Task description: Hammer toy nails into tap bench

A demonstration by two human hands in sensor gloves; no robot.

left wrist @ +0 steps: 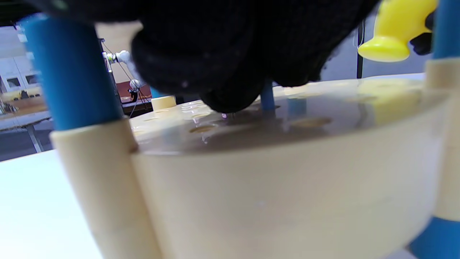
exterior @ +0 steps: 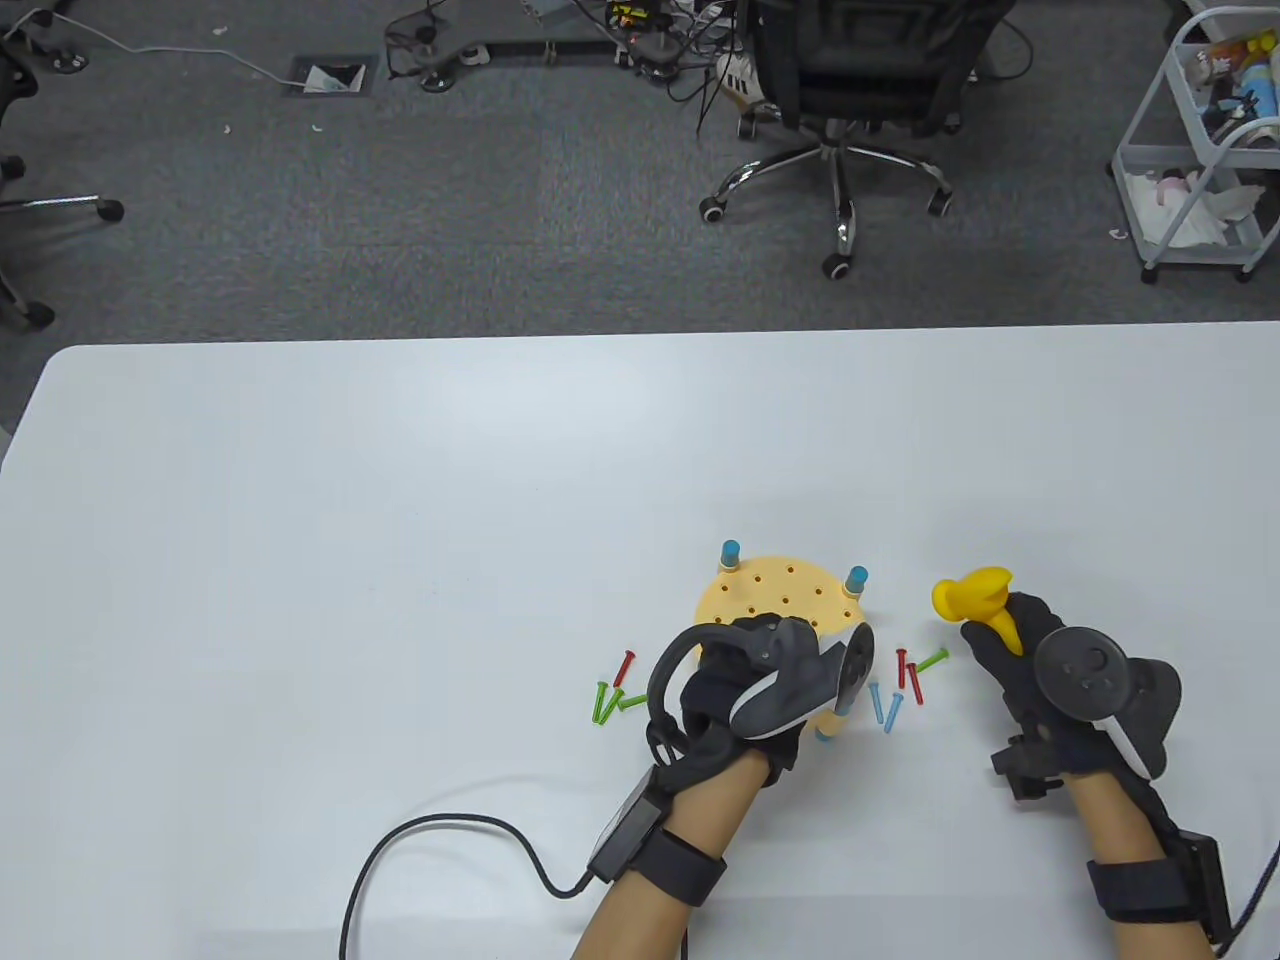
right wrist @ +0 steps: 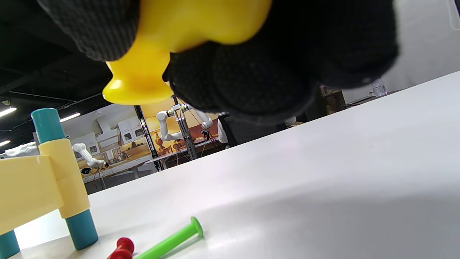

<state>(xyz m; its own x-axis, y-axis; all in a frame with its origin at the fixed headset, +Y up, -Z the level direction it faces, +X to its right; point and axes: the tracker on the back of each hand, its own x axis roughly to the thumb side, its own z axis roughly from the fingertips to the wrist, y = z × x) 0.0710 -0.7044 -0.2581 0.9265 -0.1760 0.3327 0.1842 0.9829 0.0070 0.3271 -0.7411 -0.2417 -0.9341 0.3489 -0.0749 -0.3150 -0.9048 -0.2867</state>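
Fingers [left wrist: 230,72] of the left hand [exterior: 745,690] curl down over the near part of the tap bench [exterior: 775,595], holding a blue nail [left wrist: 267,97] upright on its top. The right hand [exterior: 1040,680], just right of the bench, grips the yellow hammer [exterior: 975,600], its head raised above the table [exterior: 400,500].

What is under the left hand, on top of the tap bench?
The left hand rests on the tap bench, its fingers around a blue nail. The nail's head is covered.

Glossy cream plastic bench [left wrist: 287,187] under the left hand's [exterior: 745,690] knitted black glove; right hand [exterior: 1040,680] grips a smooth yellow plastic hammer [exterior: 975,598].
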